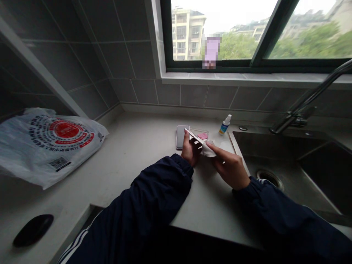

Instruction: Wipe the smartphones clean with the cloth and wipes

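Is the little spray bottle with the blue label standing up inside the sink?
No, it isn't inside the sink. The head view shows the little spray bottle standing up on the counter, just left of the sink. You're right about the blue label and about it standing up.

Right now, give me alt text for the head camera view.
Over a pale stone counter beside a steel sink, the left hand holds a slim white flat object while the right hand presses a crumpled white wipe against it. Nearby stand a black smartphone and a small white spray bottle with a blue label.
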{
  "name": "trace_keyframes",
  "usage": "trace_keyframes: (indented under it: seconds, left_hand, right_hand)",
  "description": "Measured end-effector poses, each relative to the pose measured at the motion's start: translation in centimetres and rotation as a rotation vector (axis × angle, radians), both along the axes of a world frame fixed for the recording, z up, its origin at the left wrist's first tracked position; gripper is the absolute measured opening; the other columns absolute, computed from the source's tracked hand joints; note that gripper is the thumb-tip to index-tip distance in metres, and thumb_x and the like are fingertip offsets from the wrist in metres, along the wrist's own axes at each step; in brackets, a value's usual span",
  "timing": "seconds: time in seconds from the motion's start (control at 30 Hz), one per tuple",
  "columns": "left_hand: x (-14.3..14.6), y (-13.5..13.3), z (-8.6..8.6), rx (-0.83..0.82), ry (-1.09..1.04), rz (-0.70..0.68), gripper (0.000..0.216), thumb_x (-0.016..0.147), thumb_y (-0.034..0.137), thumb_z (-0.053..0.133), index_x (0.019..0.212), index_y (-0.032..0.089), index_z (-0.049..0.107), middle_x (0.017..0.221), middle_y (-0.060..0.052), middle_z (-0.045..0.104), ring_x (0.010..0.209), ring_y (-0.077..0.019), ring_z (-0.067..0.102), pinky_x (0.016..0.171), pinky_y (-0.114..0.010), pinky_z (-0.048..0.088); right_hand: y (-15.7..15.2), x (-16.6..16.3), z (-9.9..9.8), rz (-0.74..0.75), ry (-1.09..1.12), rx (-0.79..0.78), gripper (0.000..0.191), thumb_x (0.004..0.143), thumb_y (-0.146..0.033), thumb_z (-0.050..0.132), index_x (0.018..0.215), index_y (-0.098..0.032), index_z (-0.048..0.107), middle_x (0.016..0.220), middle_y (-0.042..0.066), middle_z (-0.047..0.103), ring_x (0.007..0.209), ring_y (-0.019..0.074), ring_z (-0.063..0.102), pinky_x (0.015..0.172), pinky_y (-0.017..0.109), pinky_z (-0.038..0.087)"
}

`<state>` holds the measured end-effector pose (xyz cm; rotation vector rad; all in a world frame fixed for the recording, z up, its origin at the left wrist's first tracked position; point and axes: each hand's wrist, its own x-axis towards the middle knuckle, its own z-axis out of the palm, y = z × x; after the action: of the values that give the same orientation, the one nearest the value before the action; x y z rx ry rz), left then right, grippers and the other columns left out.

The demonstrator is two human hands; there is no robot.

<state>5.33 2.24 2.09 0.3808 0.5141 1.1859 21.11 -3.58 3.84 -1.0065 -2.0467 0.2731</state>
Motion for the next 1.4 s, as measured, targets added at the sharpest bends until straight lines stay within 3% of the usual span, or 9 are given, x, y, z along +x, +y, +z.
trace_keyframes:
  seconds: [0.17,0.3,0.37,0.57,0.8,0.97,1.1,1.3,1.4]
  left_hand:
    - [-0.6,-0.3,0.6,0.037,0.086,-0.01,0.07,0.09,0.081,0.033,0.12,0.025,0.062,0.095,-0.007,0.066,0.067,-0.0183,0.061,0.064,-0.031,0.051]
    - [-0.6,-0.4,1.2,0.11,0.127,0.023,0.07,0.094,0.077,0.02,0.132,0.032,0.057,0.106,-0.009,0.068,0.082,-0.0221,0.065,0.079,-0.04,0.054]
    - [-0.4,-0.4,1.1,0.115,0.125,0.035,0.072,0.095,0.076,0.018,0.133,0.031,0.058,0.109,-0.01,0.07,0.095,-0.0253,0.067,0.087,-0.044,0.053]
    - [0.2,-0.4,0.4,0.163,0.019,-0.045,0.079,0.098,0.071,0.018,0.132,0.017,0.064,0.121,-0.016,0.071,0.12,-0.0315,0.064,0.103,-0.047,0.047]
    - [0.4,-0.5,0.4,0.181,-0.094,-0.053,0.077,0.099,0.067,0.022,0.131,0.011,0.064,0.112,-0.018,0.075,0.109,-0.0327,0.07,0.099,-0.045,0.05]
    - [0.2,-0.8,0.9,0.171,-0.004,-0.075,0.088,0.098,0.068,0.011,0.129,0.005,0.064,0.096,-0.021,0.075,0.085,-0.0318,0.074,0.085,-0.044,0.054]
    - [0.0,-0.8,0.7,0.133,0.017,-0.145,0.092,0.095,0.073,0.01,0.126,0.006,0.065,0.096,-0.02,0.076,0.084,-0.0319,0.074,0.082,-0.043,0.056]
    - [0.1,-0.7,1.1,-0.029,-0.03,-0.095,0.088,0.097,0.073,0.015,0.127,0.007,0.066,0.088,-0.016,0.076,0.082,-0.0272,0.074,0.084,-0.038,0.056]
    - [-0.1,-0.9,1.7,-0.085,-0.058,-0.096,0.088,0.097,0.072,0.015,0.128,0.008,0.066,0.094,-0.017,0.076,0.084,-0.0273,0.074,0.085,-0.038,0.056]
  right_hand:
    - [0.8,0.2,0.0,-0.178,0.373,-0.229,0.038,0.092,-0.037,0.066,0.126,-0.022,0.071,0.105,0.005,0.08,0.09,0.0263,0.076,0.081,0.039,0.063]
    - [2.1,0.2,-0.3,-0.114,0.827,-0.554,0.039,0.082,-0.046,0.077,0.109,-0.019,0.074,0.101,0.006,0.08,0.089,0.0252,0.076,0.077,0.037,0.063]
    - [2.5,0.1,-0.6,-0.05,0.937,-0.696,0.035,0.079,-0.045,0.08,0.104,-0.02,0.073,0.099,0.006,0.08,0.088,0.0243,0.077,0.075,0.036,0.064]
    - [2.5,0.1,-1.2,0.057,0.896,-0.913,0.03,0.088,-0.043,0.072,0.109,-0.022,0.071,0.104,0.007,0.08,0.091,0.0257,0.078,0.076,0.04,0.066]
    - [1.7,-0.4,-0.6,0.051,0.957,-1.173,0.022,0.089,-0.036,0.073,0.1,-0.017,0.073,0.088,0.006,0.079,0.07,0.0173,0.075,0.062,0.026,0.062]
    - [1.1,-0.8,-0.1,0.021,0.95,-1.231,0.019,0.085,-0.034,0.078,0.089,-0.016,0.073,0.074,0.003,0.076,0.056,0.0129,0.069,0.052,0.021,0.057]
    - [0.8,-1.3,-0.2,-0.028,0.902,-1.222,0.027,0.08,-0.042,0.082,0.086,-0.017,0.073,0.07,0.002,0.073,0.052,0.0125,0.065,0.046,0.021,0.053]
    - [1.8,-0.6,-0.1,-0.223,0.919,-0.97,0.038,0.073,-0.047,0.084,0.091,-0.015,0.075,0.063,-0.001,0.069,0.044,0.0094,0.054,0.036,0.018,0.04]
    - [2.9,0.4,-0.3,-0.348,1.03,-0.862,0.036,0.07,-0.047,0.084,0.081,-0.015,0.071,0.06,-0.001,0.066,0.046,0.0131,0.057,0.039,0.023,0.044]
